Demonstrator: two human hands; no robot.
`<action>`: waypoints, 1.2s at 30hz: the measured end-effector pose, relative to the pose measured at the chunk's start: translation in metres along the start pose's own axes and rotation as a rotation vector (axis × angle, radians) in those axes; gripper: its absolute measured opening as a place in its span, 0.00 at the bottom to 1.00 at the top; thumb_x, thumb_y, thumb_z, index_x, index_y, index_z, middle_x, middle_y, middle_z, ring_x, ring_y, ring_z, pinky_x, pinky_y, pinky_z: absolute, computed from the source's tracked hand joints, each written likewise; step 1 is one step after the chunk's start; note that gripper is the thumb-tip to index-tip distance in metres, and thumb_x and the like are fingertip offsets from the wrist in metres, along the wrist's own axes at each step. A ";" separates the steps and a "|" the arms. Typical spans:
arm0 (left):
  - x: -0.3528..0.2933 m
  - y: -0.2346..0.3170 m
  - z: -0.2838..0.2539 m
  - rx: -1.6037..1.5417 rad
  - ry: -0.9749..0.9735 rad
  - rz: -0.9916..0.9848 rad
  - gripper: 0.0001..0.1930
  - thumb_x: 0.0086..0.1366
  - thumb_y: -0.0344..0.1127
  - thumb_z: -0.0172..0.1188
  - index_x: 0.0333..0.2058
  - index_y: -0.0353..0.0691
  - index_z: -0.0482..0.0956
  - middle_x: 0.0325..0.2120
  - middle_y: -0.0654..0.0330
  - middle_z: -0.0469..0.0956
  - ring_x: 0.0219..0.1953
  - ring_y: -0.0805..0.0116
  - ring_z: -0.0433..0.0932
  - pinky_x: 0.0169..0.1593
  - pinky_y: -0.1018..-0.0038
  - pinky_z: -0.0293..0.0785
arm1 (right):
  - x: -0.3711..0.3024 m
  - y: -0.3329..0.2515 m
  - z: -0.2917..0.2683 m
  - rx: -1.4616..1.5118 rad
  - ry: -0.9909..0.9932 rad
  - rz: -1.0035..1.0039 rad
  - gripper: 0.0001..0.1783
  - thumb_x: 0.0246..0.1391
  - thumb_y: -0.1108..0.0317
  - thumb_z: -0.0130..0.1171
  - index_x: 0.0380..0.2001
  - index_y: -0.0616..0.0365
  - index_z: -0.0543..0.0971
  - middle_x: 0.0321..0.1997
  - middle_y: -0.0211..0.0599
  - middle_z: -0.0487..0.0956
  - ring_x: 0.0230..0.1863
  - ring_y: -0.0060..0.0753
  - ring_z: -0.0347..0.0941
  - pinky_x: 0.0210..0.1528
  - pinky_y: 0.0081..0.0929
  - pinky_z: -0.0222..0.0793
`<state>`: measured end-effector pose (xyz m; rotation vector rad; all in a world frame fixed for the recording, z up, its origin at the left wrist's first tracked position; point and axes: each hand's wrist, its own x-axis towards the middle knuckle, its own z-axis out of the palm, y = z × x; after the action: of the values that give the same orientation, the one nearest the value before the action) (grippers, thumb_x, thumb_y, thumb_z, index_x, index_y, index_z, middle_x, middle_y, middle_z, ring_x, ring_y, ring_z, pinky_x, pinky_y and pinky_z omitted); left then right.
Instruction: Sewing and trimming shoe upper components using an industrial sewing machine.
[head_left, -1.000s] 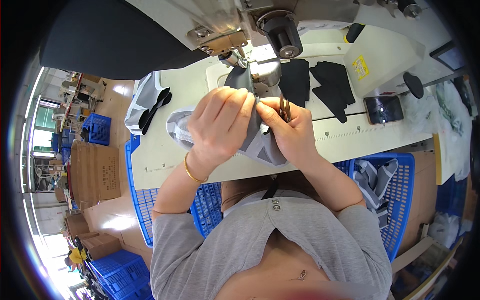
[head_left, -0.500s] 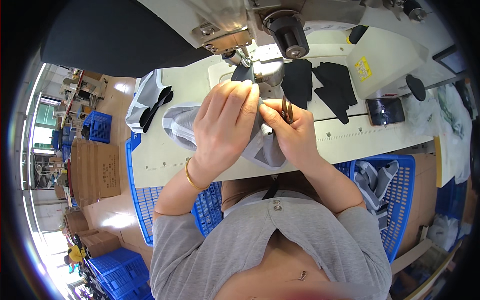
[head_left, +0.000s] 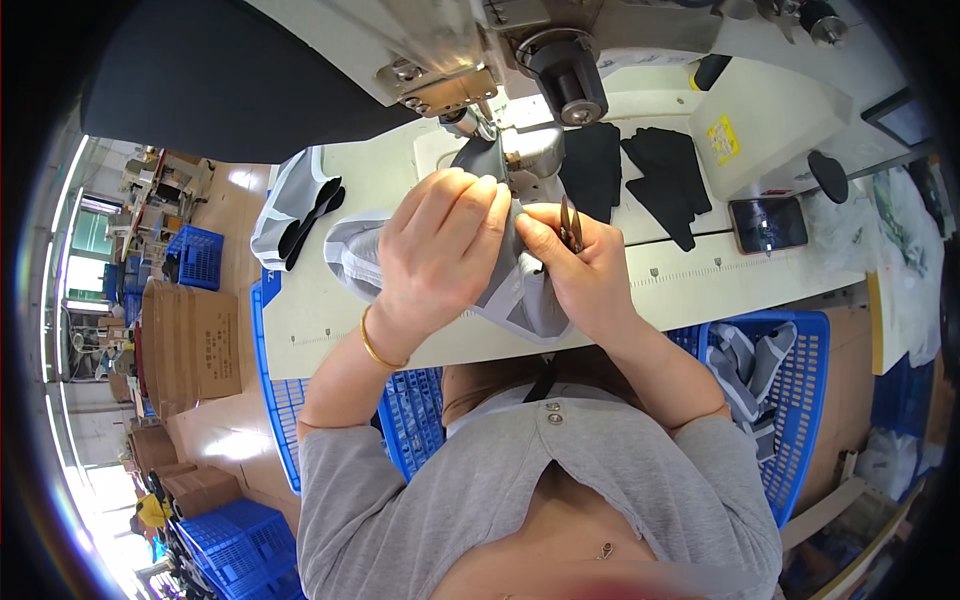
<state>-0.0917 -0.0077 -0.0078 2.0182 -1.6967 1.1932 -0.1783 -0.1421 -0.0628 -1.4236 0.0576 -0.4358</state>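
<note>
My left hand (head_left: pixel 440 245) is closed on the edge of a grey fabric piece (head_left: pixel 520 305), just in front of the sewing machine's head (head_left: pixel 470 120). A dark part of the cloth (head_left: pixel 482 158) runs up under the presser area. My right hand (head_left: pixel 580 255) pinches the same edge between thumb and forefinger, close beside the left. Small thread snips (head_left: pixel 568 225) are tucked in the right hand, blades pointing up past the fingers. The rest of the grey cloth hangs below both hands toward the table's near edge. The left fingertips are partly hidden.
Black fabric pieces (head_left: pixel 665 185) lie right of the machine, near a phone (head_left: pixel 768 224). A folded grey and black piece (head_left: pixel 295 210) rests at the left of the sewing table (head_left: pixel 400 345). Blue baskets flank my lap; the right basket (head_left: pixel 800 400) holds grey pieces.
Both hands have shifted slightly, the left a little down and left, showing more of the dark cloth by the machine. The grip on the grey fabric and the snips stays.
</note>
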 end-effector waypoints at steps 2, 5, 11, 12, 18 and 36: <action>-0.005 0.004 0.004 0.006 0.032 -0.028 0.18 0.36 0.27 0.62 0.32 0.28 0.81 0.31 0.55 0.78 0.36 0.60 0.78 0.41 0.67 0.80 | -0.001 0.003 0.001 0.026 0.001 0.005 0.10 0.62 0.68 0.57 0.34 0.66 0.80 0.20 0.22 0.71 0.24 0.10 0.61 0.25 0.18 0.57; -0.008 0.011 0.008 0.017 0.066 -0.076 0.20 0.35 0.27 0.61 0.32 0.28 0.80 0.31 0.54 0.78 0.36 0.59 0.78 0.41 0.66 0.80 | -0.002 0.008 0.004 0.049 0.014 0.006 0.10 0.62 0.68 0.57 0.34 0.65 0.80 0.18 0.21 0.70 0.23 0.09 0.60 0.24 0.18 0.55; -0.009 0.012 0.010 0.010 0.071 -0.100 0.21 0.34 0.28 0.60 0.33 0.27 0.80 0.32 0.54 0.78 0.36 0.58 0.78 0.41 0.65 0.80 | -0.003 0.007 0.004 0.058 0.025 0.023 0.09 0.62 0.68 0.57 0.34 0.65 0.81 0.17 0.20 0.69 0.21 0.09 0.59 0.22 0.18 0.54; -0.009 0.012 0.010 0.016 0.066 -0.105 0.21 0.34 0.28 0.60 0.33 0.27 0.80 0.32 0.54 0.78 0.36 0.58 0.78 0.42 0.65 0.80 | -0.002 0.007 0.004 0.057 0.026 0.023 0.09 0.62 0.68 0.57 0.34 0.65 0.81 0.17 0.20 0.69 0.21 0.09 0.59 0.22 0.18 0.54; -0.008 0.008 0.013 0.013 0.089 -0.094 0.19 0.37 0.27 0.61 0.33 0.28 0.80 0.31 0.54 0.77 0.36 0.58 0.79 0.41 0.65 0.80 | 0.003 0.003 0.005 0.054 0.028 0.004 0.10 0.62 0.68 0.57 0.34 0.65 0.80 0.19 0.20 0.70 0.23 0.08 0.59 0.23 0.17 0.55; 0.004 -0.008 0.011 0.004 0.056 0.001 0.11 0.43 0.27 0.65 0.30 0.32 0.81 0.31 0.59 0.76 0.36 0.63 0.78 0.39 0.69 0.79 | 0.012 -0.004 0.002 0.025 0.001 -0.022 0.10 0.62 0.67 0.56 0.32 0.64 0.80 0.19 0.19 0.70 0.23 0.09 0.59 0.24 0.17 0.55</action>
<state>-0.0797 -0.0151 -0.0100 1.9682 -1.6703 1.2426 -0.1676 -0.1443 -0.0560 -1.4005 0.0376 -0.4538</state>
